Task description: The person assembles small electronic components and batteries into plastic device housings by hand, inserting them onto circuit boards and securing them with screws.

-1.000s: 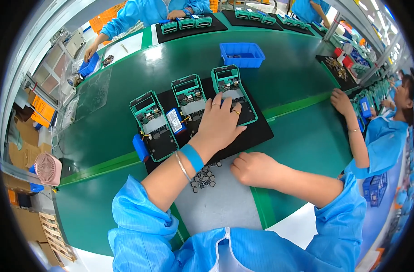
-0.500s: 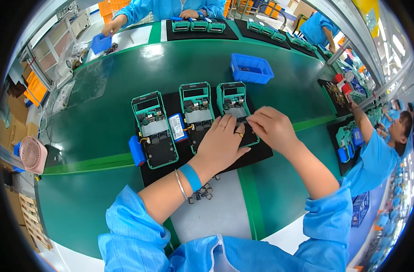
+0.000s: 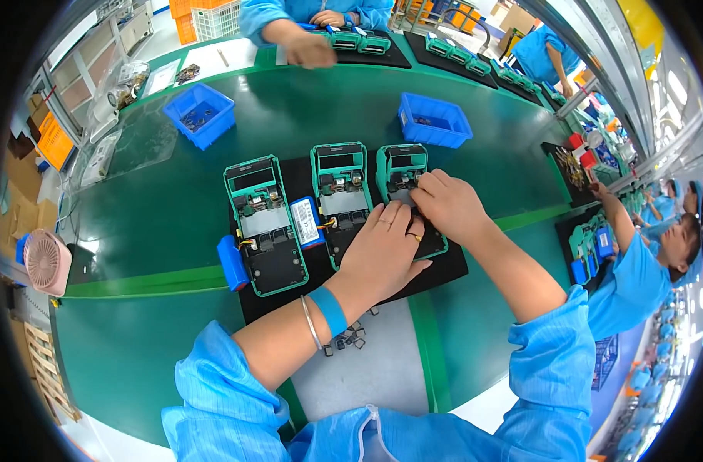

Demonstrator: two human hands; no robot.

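Three green device housings with exposed inner parts lie in a row on a black mat [image 3: 436, 281]: a left one [image 3: 297, 281], a middle one [image 3: 316, 181] and a right one [image 3: 379, 173]. Over the right housing, my left hand [image 3: 386, 242] rests with fingers stretched and thumb apart. Curled fingers of my right hand [image 3: 451, 206] press into the same housing beside the left fingertips; whatever they pinch is hidden. A blue battery pack [image 3: 230, 262] sits left of the left housing. Another battery pack [image 3: 307, 222] with a white label lies between the left and middle housings.
Small dark square parts [image 3: 351, 337] lie on the grey strip before me. Beyond the housings stand a left blue bin [image 3: 222, 123] and a right blue bin [image 3: 455, 138]. A pink fan [image 3: 47, 262] is at the left edge. Co-workers sit across and at right.
The co-worker across has set the left blue bin on the table, nearer to me, and drawn the hand back rightward. My right hand has moved left, deeper over the right housing.
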